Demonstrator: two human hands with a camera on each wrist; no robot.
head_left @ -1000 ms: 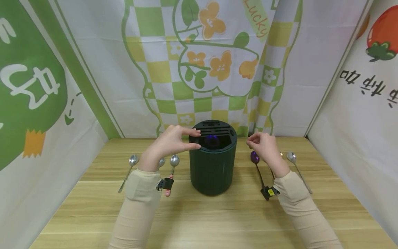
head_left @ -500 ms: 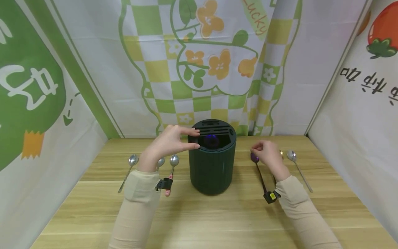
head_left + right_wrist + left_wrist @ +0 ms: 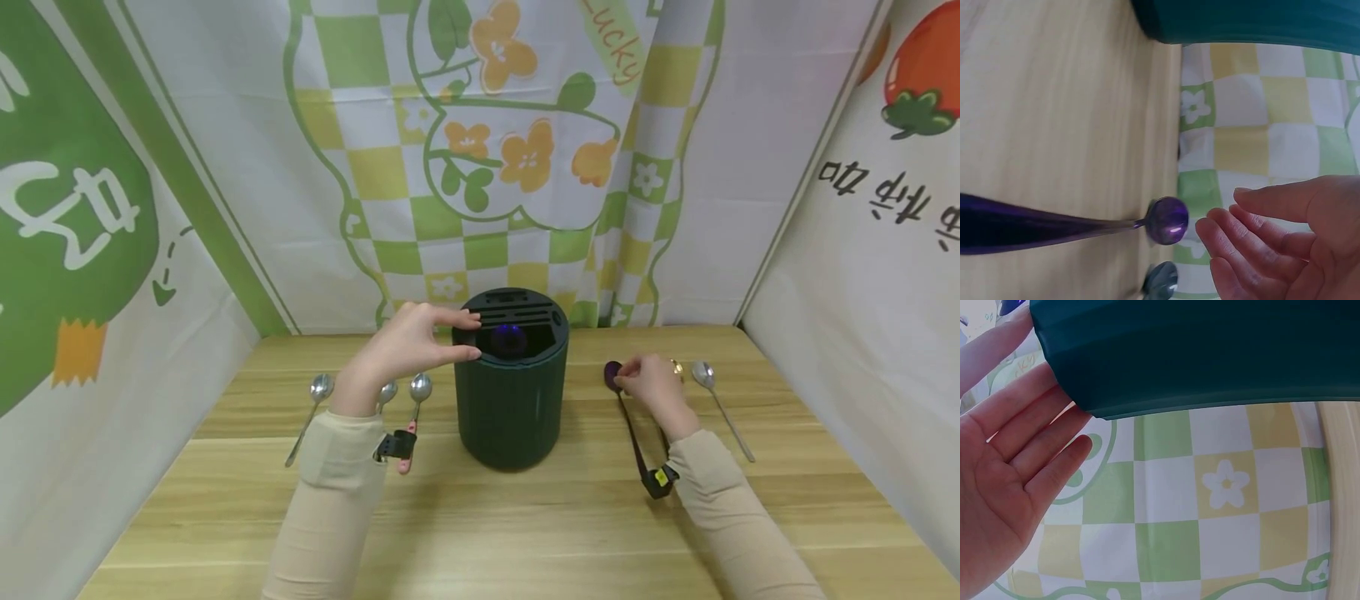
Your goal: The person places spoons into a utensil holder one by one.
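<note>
In the head view a dark green ribbed holder (image 3: pixel 510 417) with a slotted top stands upright mid-table. My left hand (image 3: pixel 408 337) touches the left side of its rim, thumb in front and straight fingers behind; the left wrist view shows the fingers (image 3: pixel 1041 406) laid against its wall. A purple-blue glint shows inside the opening. My right hand (image 3: pixel 652 383) hovers right beside the bowl of a purple spoon (image 3: pixel 612 375), which lies on the table. In the right wrist view a small gap separates the relaxed fingertips (image 3: pixel 1207 228) from the purple spoon's bowl (image 3: pixel 1167 220).
A silver spoon (image 3: pixel 703 375) lies at the right, and a gold bowl (image 3: pixel 677 369) shows behind my right hand. Left of the holder lie a silver spoon (image 3: pixel 321 386), a partly hidden spoon (image 3: pixel 387 392) and a pink-handled spoon (image 3: pixel 420 387). A patterned curtain (image 3: pixel 487 250) hangs behind the table.
My right hand has come down and slightly to the right, from above the purple spoon's bowl to beside it. The left hand has stayed on the holder's rim.
</note>
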